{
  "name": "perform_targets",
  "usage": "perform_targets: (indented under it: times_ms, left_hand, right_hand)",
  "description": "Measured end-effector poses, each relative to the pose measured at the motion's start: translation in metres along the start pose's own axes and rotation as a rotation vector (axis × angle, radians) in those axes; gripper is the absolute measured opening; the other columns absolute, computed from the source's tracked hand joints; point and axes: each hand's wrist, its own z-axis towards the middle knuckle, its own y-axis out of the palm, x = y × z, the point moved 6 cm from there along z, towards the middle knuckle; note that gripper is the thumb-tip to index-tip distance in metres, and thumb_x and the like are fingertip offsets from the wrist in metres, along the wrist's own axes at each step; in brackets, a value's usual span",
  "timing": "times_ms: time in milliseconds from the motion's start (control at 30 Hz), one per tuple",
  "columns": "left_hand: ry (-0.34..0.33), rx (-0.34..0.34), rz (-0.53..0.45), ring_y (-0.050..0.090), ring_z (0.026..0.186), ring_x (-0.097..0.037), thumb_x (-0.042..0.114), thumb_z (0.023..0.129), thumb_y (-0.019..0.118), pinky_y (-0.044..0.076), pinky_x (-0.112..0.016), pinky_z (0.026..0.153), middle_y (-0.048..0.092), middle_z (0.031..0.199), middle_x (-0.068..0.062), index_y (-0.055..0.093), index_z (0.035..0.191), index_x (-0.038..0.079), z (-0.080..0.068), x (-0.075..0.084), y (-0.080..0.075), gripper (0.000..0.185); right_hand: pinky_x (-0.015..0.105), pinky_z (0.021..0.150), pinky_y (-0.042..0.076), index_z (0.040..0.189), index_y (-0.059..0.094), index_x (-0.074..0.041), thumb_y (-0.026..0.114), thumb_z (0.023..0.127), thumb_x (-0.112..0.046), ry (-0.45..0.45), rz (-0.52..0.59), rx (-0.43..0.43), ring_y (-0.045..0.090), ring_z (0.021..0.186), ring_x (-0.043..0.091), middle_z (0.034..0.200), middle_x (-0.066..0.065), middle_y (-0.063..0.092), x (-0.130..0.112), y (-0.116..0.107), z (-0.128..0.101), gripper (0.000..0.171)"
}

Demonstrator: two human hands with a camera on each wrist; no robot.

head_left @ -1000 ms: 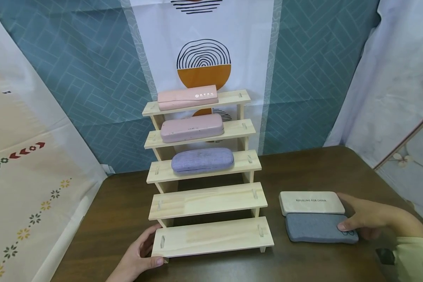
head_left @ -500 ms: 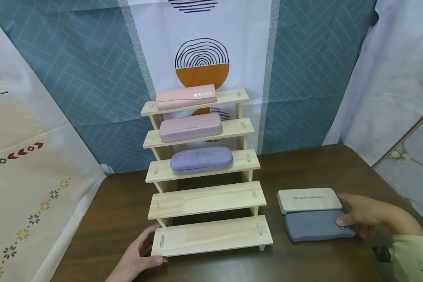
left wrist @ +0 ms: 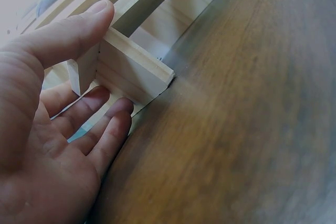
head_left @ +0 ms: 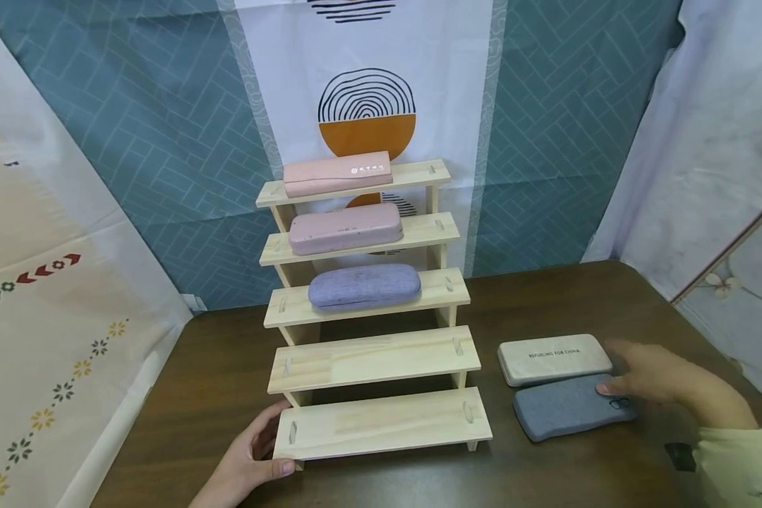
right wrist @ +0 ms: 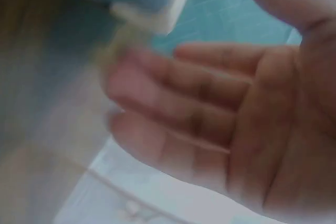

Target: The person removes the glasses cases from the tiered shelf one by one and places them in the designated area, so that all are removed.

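In the head view, my left hand [head_left: 249,458] holds the lower left end of a stepped wooden rack [head_left: 387,427], thumb at the front of the bottom step and fingers behind it. The left wrist view shows the fingers by the rack's side panel [left wrist: 126,66]. My right hand [head_left: 663,377], blurred, is at the right end of two glasses cases, its thumb tip over the blue-grey case [head_left: 568,408]. Behind that one lies a white case [head_left: 555,358] with printed lettering. In the right wrist view the fingers [right wrist: 199,87] are extended, palm showing.
On the upper three steps lie a pink flap case [head_left: 336,175], a mauve case [head_left: 346,229] and a periwinkle fabric case [head_left: 365,287]. A dark wooden table [head_left: 381,487] carries everything. Patterned cloths hang behind and at both sides, including a teal one [head_left: 559,141].
Both loose cases have turned slightly, their right ends farther from me, and the white one has shifted a little left. My right hand has moved up and left. The left hand stays in place.
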Motion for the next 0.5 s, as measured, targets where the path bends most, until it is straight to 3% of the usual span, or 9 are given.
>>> perform_targets:
  times_ms: [100, 167, 300, 500]
  left_hand:
    - [0.017, 0.005, 0.001, 0.053, 0.12, -0.018, -0.002, 0.083, 0.078, 0.042, -0.025, 0.097, 0.049, 0.137, -0.022, 0.041, 0.148, 0.002, 0.0, 0.001, -0.001, 0.075]
    - [0.043, 0.003, 0.004, 0.053, 0.121, -0.016, -0.002, 0.083, 0.078, 0.042, -0.024, 0.098, 0.049, 0.137, -0.022, 0.041, 0.149, 0.002, 0.0, 0.002, -0.002, 0.075]
    - [0.083, -0.011, 0.004, 0.053, 0.12, -0.016, -0.003, 0.084, 0.076, 0.042, -0.024, 0.098, 0.05, 0.137, -0.023, 0.041, 0.149, 0.002, -0.001, 0.001, -0.002, 0.075]
    - [0.049, -0.006, -0.02, 0.054, 0.118, -0.018, -0.001, 0.085, 0.077, 0.044, -0.026, 0.096, 0.05, 0.136, -0.022, 0.042, 0.149, 0.003, -0.002, 0.0, 0.0, 0.073]
  right_hand:
    - [0.066, 0.088, 0.044, 0.133, 0.05, 0.017, 0.078, 0.088, -0.029, -0.104, -0.152, 0.146, 0.055, 0.112, 0.057, 0.122, 0.04, 0.057, -0.025, -0.005, 0.006, 0.07]
    - [0.067, 0.089, 0.043, 0.134, 0.055, 0.011, 0.073, 0.092, -0.02, -0.158, -0.156, 0.176, 0.054, 0.114, 0.057, 0.126, 0.04, 0.055, -0.044, 0.0, 0.012, 0.056]
    - [0.071, 0.09, 0.041, 0.137, 0.06, 0.0, 0.067, 0.089, 0.001, -0.26, -0.136, 0.149, 0.048, 0.118, 0.062, 0.135, 0.041, 0.049, -0.079, 0.018, 0.025, 0.048]
    - [0.072, 0.092, 0.038, 0.136, 0.063, -0.005, 0.064, 0.085, 0.008, -0.263, -0.17, 0.105, 0.045, 0.118, 0.066, 0.134, 0.038, 0.052, -0.096, 0.03, 0.032, 0.053]
